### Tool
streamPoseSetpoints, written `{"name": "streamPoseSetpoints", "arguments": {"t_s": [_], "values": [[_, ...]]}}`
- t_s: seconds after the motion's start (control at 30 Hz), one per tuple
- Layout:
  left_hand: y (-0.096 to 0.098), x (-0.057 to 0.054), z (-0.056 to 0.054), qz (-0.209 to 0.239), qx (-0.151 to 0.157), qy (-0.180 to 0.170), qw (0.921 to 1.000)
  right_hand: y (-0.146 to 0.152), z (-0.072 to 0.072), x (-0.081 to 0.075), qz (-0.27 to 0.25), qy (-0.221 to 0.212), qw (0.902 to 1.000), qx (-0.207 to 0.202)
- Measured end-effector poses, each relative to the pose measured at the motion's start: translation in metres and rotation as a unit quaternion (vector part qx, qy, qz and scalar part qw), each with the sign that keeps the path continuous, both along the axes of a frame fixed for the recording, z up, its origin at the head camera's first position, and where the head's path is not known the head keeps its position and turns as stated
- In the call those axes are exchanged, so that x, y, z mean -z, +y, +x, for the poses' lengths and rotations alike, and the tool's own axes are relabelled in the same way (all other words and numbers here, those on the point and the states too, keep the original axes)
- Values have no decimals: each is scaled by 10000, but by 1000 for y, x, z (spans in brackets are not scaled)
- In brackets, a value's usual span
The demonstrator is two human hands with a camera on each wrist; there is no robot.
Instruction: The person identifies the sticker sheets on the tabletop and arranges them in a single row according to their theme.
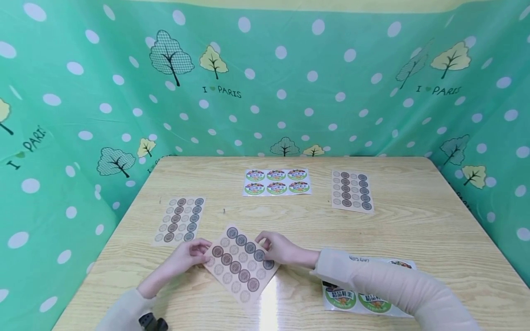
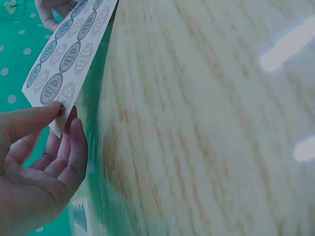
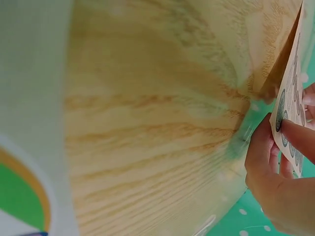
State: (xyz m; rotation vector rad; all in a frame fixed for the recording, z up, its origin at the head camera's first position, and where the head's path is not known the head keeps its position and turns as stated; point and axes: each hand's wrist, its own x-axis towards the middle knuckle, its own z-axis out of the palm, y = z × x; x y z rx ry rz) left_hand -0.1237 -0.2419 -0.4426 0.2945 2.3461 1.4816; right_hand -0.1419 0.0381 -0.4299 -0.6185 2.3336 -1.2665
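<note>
A tan sticker sheet [image 1: 234,264] with rows of round brown, dark grey and pale stickers is held slanted between both hands near the front middle of the table. My left hand [image 1: 192,255] pinches its left corner. In the left wrist view, the thumb of the left hand [image 2: 39,157] presses on the printed face and the fingers curl beneath. The right hand [image 1: 283,249] grips the sheet's right edge. In the right wrist view, the right hand [image 3: 280,172] has its thumb on the stickers, and the sheet [image 3: 290,98] is seen nearly edge-on.
Similar tan sheets lie at the left [image 1: 180,220] and back right [image 1: 352,191]. A white sheet of colourful fruit stickers [image 1: 277,181] lies at the back middle. Another fruit sticker sheet [image 1: 364,299] is partly hidden under the right sleeve. Green polka-dot cloth [image 1: 281,92] hangs around the wooden table [image 1: 414,220].
</note>
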Motion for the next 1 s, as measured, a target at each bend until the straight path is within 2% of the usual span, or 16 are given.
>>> {"name": "streamPoseSetpoints", "arguments": {"t_s": [0.17,0.27,0.37,0.63,0.8,0.9,1.0], "values": [[-1,-4,-2,434,-397,-456,9972,0,0,0,-122,-130,9997,183],[-2,-5,-4,434,-640,-477,9959,-1,-1,-1,-139,-205,9992,302],[-3,-6,-8,465,-730,-480,9951,-1,-2,-3,-196,-408,9980,451],[-5,-6,-15,1153,-877,-549,9879,-3,-4,-1,-462,-920,9919,743],[-5,-5,-23,1444,-1153,-651,9806,-6,-4,-3,-856,-1415,9815,963],[-5,-6,-29,1348,-1414,-738,9780,-8,-4,-4,-1114,-1690,9734,1074],[-6,-7,-35,1292,-1473,-797,9774,-10,-5,-5,-1218,-1857,9683,1145]]}}
